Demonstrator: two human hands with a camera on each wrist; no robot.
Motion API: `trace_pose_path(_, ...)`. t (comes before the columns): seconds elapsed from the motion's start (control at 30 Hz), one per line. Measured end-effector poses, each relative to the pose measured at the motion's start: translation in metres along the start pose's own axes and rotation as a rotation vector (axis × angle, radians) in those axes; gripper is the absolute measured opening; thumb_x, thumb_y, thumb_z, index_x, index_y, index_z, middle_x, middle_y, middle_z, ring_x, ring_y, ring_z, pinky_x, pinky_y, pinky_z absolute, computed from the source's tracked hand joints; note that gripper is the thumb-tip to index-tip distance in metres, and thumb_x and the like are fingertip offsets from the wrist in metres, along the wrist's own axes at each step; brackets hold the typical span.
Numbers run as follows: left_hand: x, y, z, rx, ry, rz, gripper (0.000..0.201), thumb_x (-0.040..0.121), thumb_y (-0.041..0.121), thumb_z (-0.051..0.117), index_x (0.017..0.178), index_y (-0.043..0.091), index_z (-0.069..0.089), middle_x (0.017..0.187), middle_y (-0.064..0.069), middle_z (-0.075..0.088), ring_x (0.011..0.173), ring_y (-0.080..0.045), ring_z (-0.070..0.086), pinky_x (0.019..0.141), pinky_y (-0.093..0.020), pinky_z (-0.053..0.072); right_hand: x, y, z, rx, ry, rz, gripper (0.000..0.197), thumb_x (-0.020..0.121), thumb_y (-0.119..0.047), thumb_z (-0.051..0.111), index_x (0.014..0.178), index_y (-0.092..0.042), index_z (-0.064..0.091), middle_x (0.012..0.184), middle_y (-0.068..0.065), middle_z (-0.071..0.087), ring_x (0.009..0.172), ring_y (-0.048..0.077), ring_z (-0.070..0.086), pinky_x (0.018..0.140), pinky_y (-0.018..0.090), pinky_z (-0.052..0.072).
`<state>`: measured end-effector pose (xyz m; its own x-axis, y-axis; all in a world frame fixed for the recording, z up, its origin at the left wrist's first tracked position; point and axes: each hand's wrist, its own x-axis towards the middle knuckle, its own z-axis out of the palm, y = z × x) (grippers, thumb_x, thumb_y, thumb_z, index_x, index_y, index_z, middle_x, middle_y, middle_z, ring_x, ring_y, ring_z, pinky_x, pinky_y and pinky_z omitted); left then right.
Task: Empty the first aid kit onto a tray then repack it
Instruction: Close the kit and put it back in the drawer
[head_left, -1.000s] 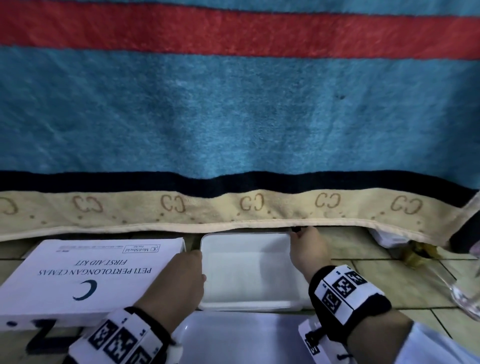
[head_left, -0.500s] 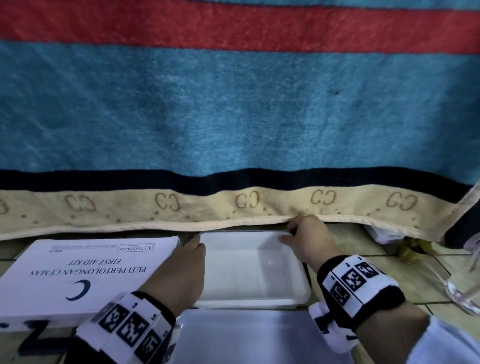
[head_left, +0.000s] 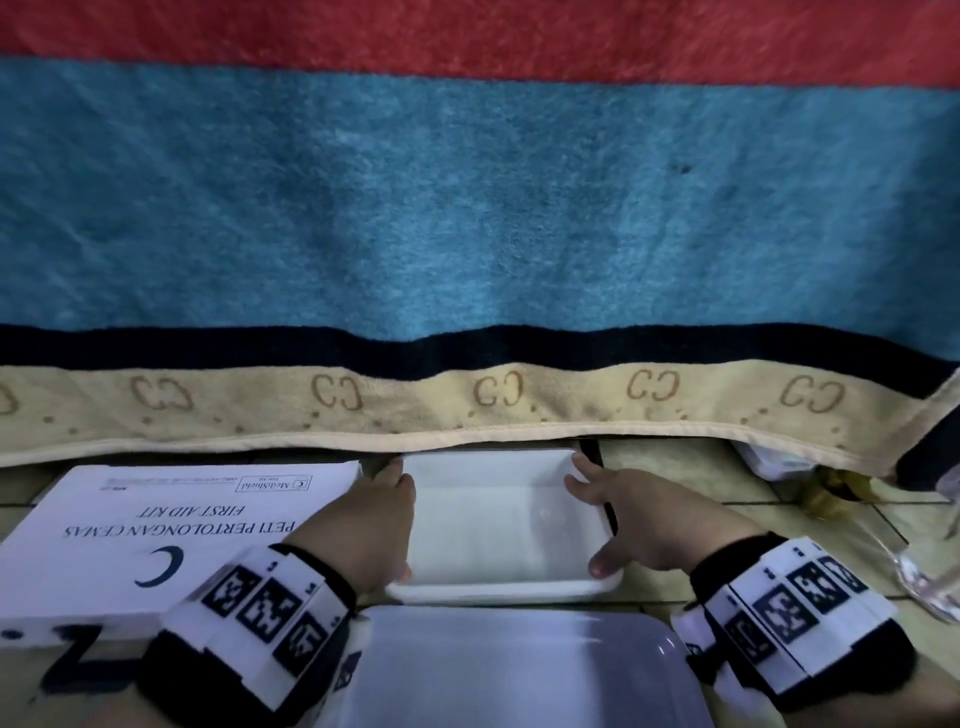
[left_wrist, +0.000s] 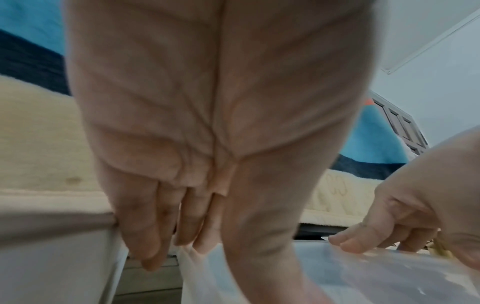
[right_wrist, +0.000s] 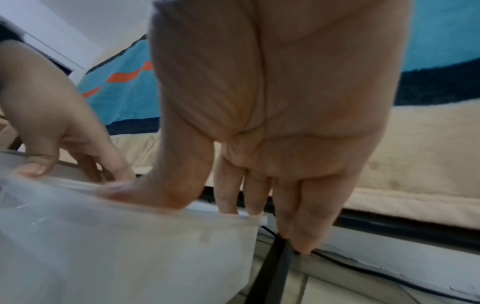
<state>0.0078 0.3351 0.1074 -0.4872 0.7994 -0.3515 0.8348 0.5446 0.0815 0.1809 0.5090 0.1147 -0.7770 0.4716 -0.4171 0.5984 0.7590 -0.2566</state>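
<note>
A white first aid kit box (head_left: 171, 519) lies closed on the tiled floor at the left. Just right of it stands an empty white plastic container (head_left: 498, 590), its far edge under a blanket hem. My left hand (head_left: 374, 525) grips its left wall, fingers (left_wrist: 155, 242) down the outside between container and kit box. My right hand (head_left: 639, 519) grips the right wall, thumb (right_wrist: 145, 193) on the rim and fingers outside. A pale tray (head_left: 509, 670) lies nearest me, below the container.
A striped blue, red and beige blanket (head_left: 467, 234) hangs across the back and overlaps the floor. A clear glass (head_left: 930, 566) stands at the right edge. A black strip (right_wrist: 275, 267) runs along the floor beside the container's right wall.
Both hands slid from the container's far corners to lie along its sides. The right thumb has come down on the near right rim. The container has stayed about where it was.
</note>
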Motion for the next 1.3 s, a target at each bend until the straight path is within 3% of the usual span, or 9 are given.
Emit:
trace_pose_path(0.17,-0.012,0.002,0.003,-0.115,0.108,-0.026,0.06,0.083,0.016,0.067,0.136,0.006,0.04,0.153,-0.007,0.027,0.134,-0.022,0.037,0.107,-0.03,0.036,-0.002,-0.005,0.003,-0.057,0.059,0.008,0.091,0.078,-0.025,0.075,0.15,-0.028,0.019,0.158,-0.017,-0.003,0.144,0.013,0.018,0.114,0.028,0.026)
trace_pose_path(0.33,-0.062,-0.025,0.011,-0.308,0.342,-0.029,0.044,0.086,0.022,0.062,0.129,0.019,0.05,0.13,0.003,0.047,0.115,-0.015,0.051,0.094,-0.023,0.038,-0.024,-0.013,0.001,0.047,0.312,-0.011,0.066,0.077,-0.033,0.075,0.137,-0.029,0.047,0.156,-0.012,0.022,0.137,0.011,0.034,0.104,0.02,0.03)
trace_pose_path(0.5,-0.121,-0.076,0.024,-0.371,0.39,-0.101,0.02,0.08,0.024,0.07,0.07,0.031,0.054,0.075,0.009,0.057,0.068,-0.001,0.051,0.057,-0.013,0.033,-0.056,-0.028,0.018,0.474,0.572,-0.018,0.019,0.078,-0.032,0.073,0.096,-0.032,0.068,0.109,-0.006,0.068,0.099,0.009,0.062,0.085,0.031,0.049)
trace_pose_path(0.57,-0.142,-0.092,0.038,-0.363,0.296,-0.112,0.02,0.082,0.024,0.067,0.067,0.03,0.055,0.069,0.007,0.061,0.066,-0.001,0.054,0.054,-0.012,0.034,-0.068,-0.04,0.029,0.712,0.639,-0.032,0.006,0.08,-0.023,0.072,0.086,-0.026,0.07,0.093,0.0,0.072,0.088,0.013,0.066,0.076,0.031,0.051)
trace_pose_path(0.7,-0.167,-0.117,0.072,-0.294,0.125,-0.047,0.02,0.082,0.031,0.066,0.083,0.043,0.05,0.095,0.019,0.049,0.086,0.001,0.053,0.069,-0.008,0.037,-0.096,-0.079,0.057,0.871,0.734,-0.077,0.009,0.083,-0.016,0.069,0.083,-0.025,0.069,0.078,-0.009,0.07,0.068,-0.001,0.059,0.054,0.005,0.042)
trace_pose_path(0.9,-0.181,-0.132,0.1,-0.109,-0.056,0.061,0.075,0.085,0.038,0.061,0.148,0.028,0.021,0.157,0.005,0.009,0.143,-0.005,0.015,0.108,-0.011,0.017,-0.159,-0.156,0.134,0.945,0.657,-0.239,0.022,0.081,-0.011,0.069,0.088,-0.032,0.068,0.075,-0.006,0.069,0.068,0.016,0.06,0.063,0.026,0.047)
trace_pose_path(1.03,-0.182,-0.145,0.115,-0.126,-0.091,0.112,0.081,0.087,0.041,0.06,0.15,0.028,0.01,0.159,-0.001,-0.005,0.145,-0.01,-0.003,0.117,-0.02,0.01,-0.196,-0.199,0.213,0.974,0.169,-0.416,0.011,0.078,-0.02,0.073,0.081,-0.03,0.07,0.068,-0.007,0.065,0.064,-0.001,0.055,0.061,0.016,0.042)
trace_pose_path(1.13,-0.182,-0.149,0.119,-0.116,-0.094,0.093,0.081,0.087,0.041,0.06,0.149,0.03,0.011,0.159,-0.003,-0.006,0.147,-0.021,0.0,0.119,-0.032,0.013,-0.184,-0.2,0.293,1.089,-0.165,-0.234,0.006,0.083,-0.01,0.069,0.081,-0.016,0.071,0.067,-0.004,0.068,0.066,0.003,0.06,0.063,0.015,0.045)
trace_pose_path(1.3,-0.183,-0.142,0.116,-0.079,-0.061,0.06,0.078,0.087,0.04,0.061,0.149,0.03,0.015,0.159,0.0,-0.001,0.146,-0.022,0.01,0.115,-0.027,0.015,-0.123,-0.156,0.404,1.629,0.03,0.495,0.022,0.091,-0.001,0.053,0.111,-0.01,0.057,0.093,0.009,0.067,0.077,0.024,0.064,0.064,0.028,0.047)
